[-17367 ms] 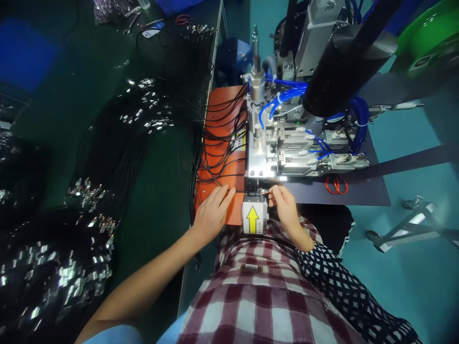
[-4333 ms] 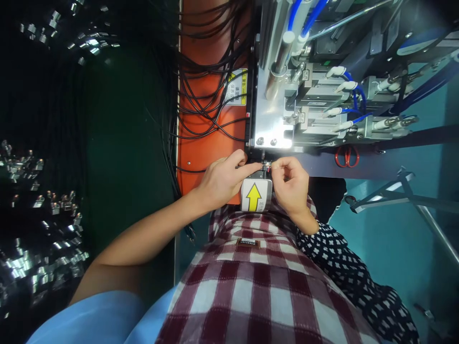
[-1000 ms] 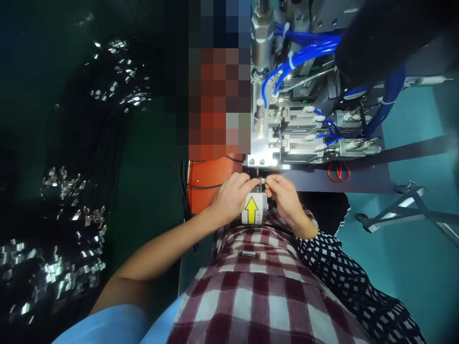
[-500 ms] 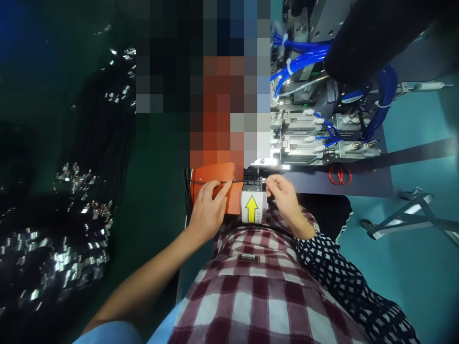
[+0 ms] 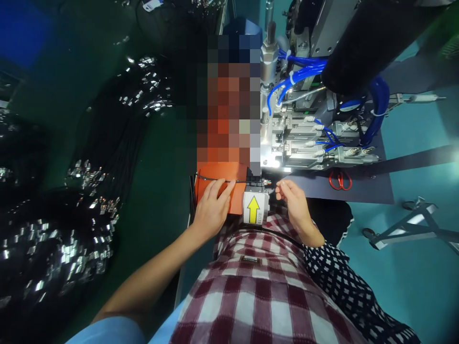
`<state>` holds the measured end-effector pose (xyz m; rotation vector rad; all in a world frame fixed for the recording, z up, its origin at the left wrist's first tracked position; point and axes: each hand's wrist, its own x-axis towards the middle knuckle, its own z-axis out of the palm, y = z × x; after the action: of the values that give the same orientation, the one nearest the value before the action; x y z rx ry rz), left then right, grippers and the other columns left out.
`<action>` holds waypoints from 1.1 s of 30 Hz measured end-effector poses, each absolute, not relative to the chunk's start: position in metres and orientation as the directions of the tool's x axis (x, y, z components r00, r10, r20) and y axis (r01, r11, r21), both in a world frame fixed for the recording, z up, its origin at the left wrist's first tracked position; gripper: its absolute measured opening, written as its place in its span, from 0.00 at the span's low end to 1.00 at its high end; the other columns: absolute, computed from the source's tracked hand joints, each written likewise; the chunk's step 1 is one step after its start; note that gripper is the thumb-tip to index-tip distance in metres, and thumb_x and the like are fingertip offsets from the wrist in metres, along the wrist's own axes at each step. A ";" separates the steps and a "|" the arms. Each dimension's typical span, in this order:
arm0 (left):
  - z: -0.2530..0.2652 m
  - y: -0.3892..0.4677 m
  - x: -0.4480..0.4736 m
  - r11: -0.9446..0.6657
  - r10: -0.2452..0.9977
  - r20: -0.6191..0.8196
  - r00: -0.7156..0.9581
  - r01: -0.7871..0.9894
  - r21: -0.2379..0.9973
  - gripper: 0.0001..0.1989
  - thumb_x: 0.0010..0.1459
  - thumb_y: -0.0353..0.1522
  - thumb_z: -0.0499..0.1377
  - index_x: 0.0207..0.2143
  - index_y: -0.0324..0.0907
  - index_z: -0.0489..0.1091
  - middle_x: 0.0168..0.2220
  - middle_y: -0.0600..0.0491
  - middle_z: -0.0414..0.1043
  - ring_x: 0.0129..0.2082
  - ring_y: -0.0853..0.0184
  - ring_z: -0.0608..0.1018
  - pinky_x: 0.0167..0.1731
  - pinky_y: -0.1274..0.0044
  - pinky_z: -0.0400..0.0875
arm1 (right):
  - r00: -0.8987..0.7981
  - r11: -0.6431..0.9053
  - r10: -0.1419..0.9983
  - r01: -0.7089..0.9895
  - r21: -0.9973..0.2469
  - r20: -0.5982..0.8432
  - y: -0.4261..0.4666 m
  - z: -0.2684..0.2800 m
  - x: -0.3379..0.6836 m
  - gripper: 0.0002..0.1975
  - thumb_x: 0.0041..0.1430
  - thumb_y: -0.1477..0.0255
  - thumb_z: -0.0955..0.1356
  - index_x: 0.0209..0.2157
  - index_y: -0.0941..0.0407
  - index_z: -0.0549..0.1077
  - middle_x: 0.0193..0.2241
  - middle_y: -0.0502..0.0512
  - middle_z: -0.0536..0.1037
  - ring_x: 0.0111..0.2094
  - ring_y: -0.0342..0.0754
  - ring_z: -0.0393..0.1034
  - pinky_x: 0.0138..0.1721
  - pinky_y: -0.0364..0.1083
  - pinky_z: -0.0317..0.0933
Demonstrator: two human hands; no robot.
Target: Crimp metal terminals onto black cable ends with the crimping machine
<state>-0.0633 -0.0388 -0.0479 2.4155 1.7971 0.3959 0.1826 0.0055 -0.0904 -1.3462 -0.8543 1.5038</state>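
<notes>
A thin black cable point(image 5: 215, 179) runs across the orange cover point(image 5: 236, 203) and over a black fixture point(image 5: 255, 181). Its end, with small shiny tips point(image 5: 267, 182), sticks out on the right of the fixture. My left hand point(image 5: 211, 210) rests on the orange cover, its fingertips gripping the cable against it. Just right of the cable end, apart from it, my right hand point(image 5: 296, 203) has its fingertips pinched together; whatever is between them is too small to make out. Below the fixture sits a white-labelled block with a yellow arrow point(image 5: 253, 210).
Behind the fixture stands a machine with metal cylinders point(image 5: 299, 155) and blue air tubes point(image 5: 304, 64). Red-handled scissors point(image 5: 340, 180) lie on the grey plate point(image 5: 373, 188). Bundles of black cables with shiny ends point(image 5: 68, 248) lie at left. A wheeled stand point(image 5: 405, 224) is at right.
My right hand has moved right, away from the cable end, which now shows uncovered. My left hand stays on the cable. The view has shifted slightly.
</notes>
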 end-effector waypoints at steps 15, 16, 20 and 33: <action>-0.036 0.051 -0.060 -0.369 0.929 0.119 0.350 0.863 0.344 0.22 0.67 0.29 0.46 0.61 0.37 0.62 0.63 0.40 0.60 0.63 0.57 0.65 0.60 0.63 0.66 | 0.171 -0.352 0.906 -0.206 -0.913 -0.388 0.005 -0.086 0.208 0.17 0.49 0.56 0.75 0.28 0.56 0.74 0.25 0.48 0.70 0.24 0.41 0.62 0.27 0.42 0.59; -0.033 0.058 -0.064 -0.396 0.918 0.122 0.378 0.844 0.362 0.22 0.67 0.28 0.46 0.61 0.37 0.62 0.63 0.41 0.61 0.62 0.58 0.67 0.60 0.64 0.67 | 0.170 -0.352 0.906 -0.207 -0.913 -0.388 0.006 -0.085 0.209 0.17 0.48 0.56 0.75 0.28 0.56 0.74 0.25 0.48 0.70 0.24 0.41 0.62 0.26 0.42 0.59; -0.013 0.052 -0.097 -0.562 0.823 0.154 0.546 0.744 0.362 0.23 0.64 0.22 0.45 0.59 0.41 0.64 0.59 0.44 0.67 0.57 0.65 0.72 0.54 0.72 0.72 | 0.174 -0.367 0.897 -0.222 -0.903 -0.407 0.002 -0.084 0.217 0.16 0.47 0.57 0.76 0.28 0.55 0.75 0.26 0.49 0.70 0.25 0.41 0.61 0.26 0.41 0.59; 0.024 0.046 -0.156 -0.757 0.617 0.217 0.756 0.646 -0.099 0.14 0.68 0.27 0.50 0.48 0.41 0.73 0.48 0.46 0.78 0.53 0.63 0.77 0.52 0.67 0.73 | 0.140 -0.358 0.908 -0.227 -0.906 -0.394 -0.004 -0.063 0.223 0.13 0.51 0.60 0.75 0.29 0.54 0.75 0.26 0.48 0.70 0.26 0.40 0.61 0.28 0.39 0.60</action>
<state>-0.1558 0.0459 0.0236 3.1005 1.1239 0.2848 0.2225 -0.0045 -0.0627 -1.4111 -0.7161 1.4269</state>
